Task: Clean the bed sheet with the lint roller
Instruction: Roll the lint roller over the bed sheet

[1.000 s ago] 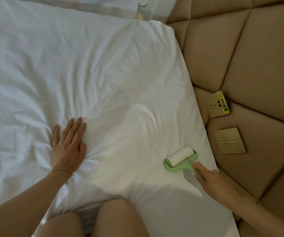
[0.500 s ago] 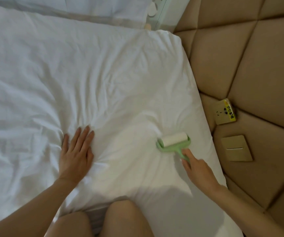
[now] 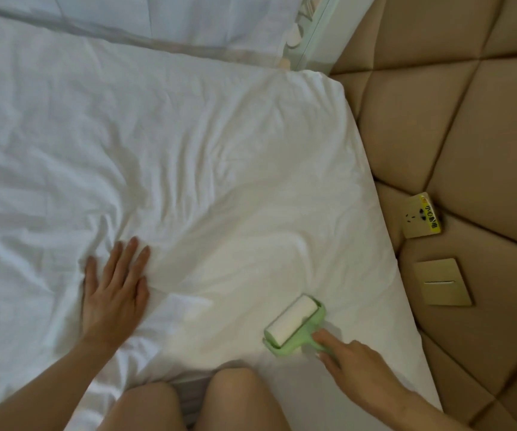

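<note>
Left hand (image 3: 112, 295) flat on white bed sheet (image 3: 219, 169), right hand (image 3: 355, 367) at four o'clock gripping green lint roller (image 3: 294, 326) handle

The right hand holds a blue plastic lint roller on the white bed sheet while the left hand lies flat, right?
Not quite. The head view shows the plastic lint roller is pale green, not blue. The rest holds: the right hand grips its handle on the white bed sheet, and the left hand lies flat.
</note>
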Demonstrator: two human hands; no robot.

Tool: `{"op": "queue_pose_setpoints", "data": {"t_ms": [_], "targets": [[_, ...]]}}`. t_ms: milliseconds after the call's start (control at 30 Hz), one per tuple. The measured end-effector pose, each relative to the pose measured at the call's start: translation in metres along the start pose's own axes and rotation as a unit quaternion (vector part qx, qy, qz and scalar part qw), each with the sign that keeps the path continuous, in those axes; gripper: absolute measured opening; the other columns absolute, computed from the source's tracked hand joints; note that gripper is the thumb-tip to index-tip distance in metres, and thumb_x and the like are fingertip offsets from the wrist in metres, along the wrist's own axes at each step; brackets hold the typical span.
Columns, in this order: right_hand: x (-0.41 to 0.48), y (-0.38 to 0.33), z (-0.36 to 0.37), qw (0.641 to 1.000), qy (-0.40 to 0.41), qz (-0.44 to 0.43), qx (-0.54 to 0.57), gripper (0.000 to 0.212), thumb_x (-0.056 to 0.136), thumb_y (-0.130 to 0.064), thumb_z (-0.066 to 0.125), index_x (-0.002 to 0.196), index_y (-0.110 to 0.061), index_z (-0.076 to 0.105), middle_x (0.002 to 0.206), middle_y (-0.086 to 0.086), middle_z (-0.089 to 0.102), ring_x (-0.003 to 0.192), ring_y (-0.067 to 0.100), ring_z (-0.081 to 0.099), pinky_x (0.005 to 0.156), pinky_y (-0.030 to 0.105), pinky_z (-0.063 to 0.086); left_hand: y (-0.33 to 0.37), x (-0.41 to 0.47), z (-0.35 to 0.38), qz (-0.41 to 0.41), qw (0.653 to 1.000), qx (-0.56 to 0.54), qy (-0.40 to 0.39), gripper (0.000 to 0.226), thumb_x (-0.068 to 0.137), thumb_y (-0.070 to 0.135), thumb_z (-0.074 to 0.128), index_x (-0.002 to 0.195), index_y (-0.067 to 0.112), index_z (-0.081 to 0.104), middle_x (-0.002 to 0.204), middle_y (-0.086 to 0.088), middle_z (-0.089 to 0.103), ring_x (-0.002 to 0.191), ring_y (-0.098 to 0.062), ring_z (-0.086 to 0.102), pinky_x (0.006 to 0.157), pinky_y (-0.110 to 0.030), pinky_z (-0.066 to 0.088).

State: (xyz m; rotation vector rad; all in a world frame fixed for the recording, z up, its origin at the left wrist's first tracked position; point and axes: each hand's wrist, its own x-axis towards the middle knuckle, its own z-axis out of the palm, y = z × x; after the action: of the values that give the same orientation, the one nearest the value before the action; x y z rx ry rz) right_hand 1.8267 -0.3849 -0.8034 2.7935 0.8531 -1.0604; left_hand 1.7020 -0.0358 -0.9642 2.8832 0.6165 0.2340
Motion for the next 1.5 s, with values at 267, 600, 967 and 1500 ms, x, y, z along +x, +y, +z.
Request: {"op": "queue_pose_setpoints", "data": {"t_ms": [267, 600, 967, 1500], "targets": [[0.097, -0.072, -0.018, 0.988, 0.146, -0.043, 0.004, 0.035, 0.101, -0.030, 0.034, 0.135, -0.022, 0.039, 0.101, 0.013, 0.063, 0.094, 0.036, 0.058, 0.067, 0.035, 0.036, 0.001, 0.001, 0.005, -0.035, 0.999, -0.011, -0.006, 0.061, 0.090, 0.026, 0.028, 0.145, 0.000, 0.037, 0.154, -0.012, 0.034, 0.141, -0.028, 0.033, 0.117, -0.056, 0.013], [0.140, -0.119, -0.025, 0.986, 0.163, -0.021, 0.031, 0.038, 0.100, -0.026, 0.033, 0.138, -0.022, 0.034, 0.088, 0.013, 0.061, 0.092, 0.035, 0.059, 0.065, 0.035, 0.035, -0.003, 0.001, 0.011, -0.037, 0.997, -0.041, 0.046, 0.055, 0.090, 0.025, 0.033, 0.135, -0.002, 0.050, 0.147, -0.014, 0.043, 0.137, -0.028, 0.038, 0.116, -0.056, 0.019], [0.032, -0.104, 0.041, 0.984, 0.130, 0.106, -0.063, 0.046, 0.097, -0.036, 0.034, 0.140, -0.017, 0.037, 0.054, 0.017, 0.061, 0.051, 0.023, 0.065, 0.037, 0.035, 0.027, -0.005, 0.002, 0.017, -0.029, 0.995, -0.044, 0.081, 0.052, 0.087, 0.021, 0.037, 0.132, 0.000, 0.055, 0.145, -0.013, 0.046, 0.136, -0.025, 0.038, 0.115, -0.056, 0.020], [0.242, -0.170, -0.079, 0.973, 0.217, -0.019, 0.076, 0.040, 0.100, -0.020, 0.033, 0.140, -0.016, 0.030, 0.101, 0.017, 0.060, 0.096, 0.033, 0.056, 0.065, 0.030, 0.030, -0.007, 0.003, 0.023, -0.020, 0.990, -0.066, 0.122, 0.049, 0.090, 0.019, 0.036, 0.132, 0.001, 0.056, 0.145, -0.013, 0.047, 0.136, -0.024, 0.040, 0.113, -0.058, 0.025]]}}
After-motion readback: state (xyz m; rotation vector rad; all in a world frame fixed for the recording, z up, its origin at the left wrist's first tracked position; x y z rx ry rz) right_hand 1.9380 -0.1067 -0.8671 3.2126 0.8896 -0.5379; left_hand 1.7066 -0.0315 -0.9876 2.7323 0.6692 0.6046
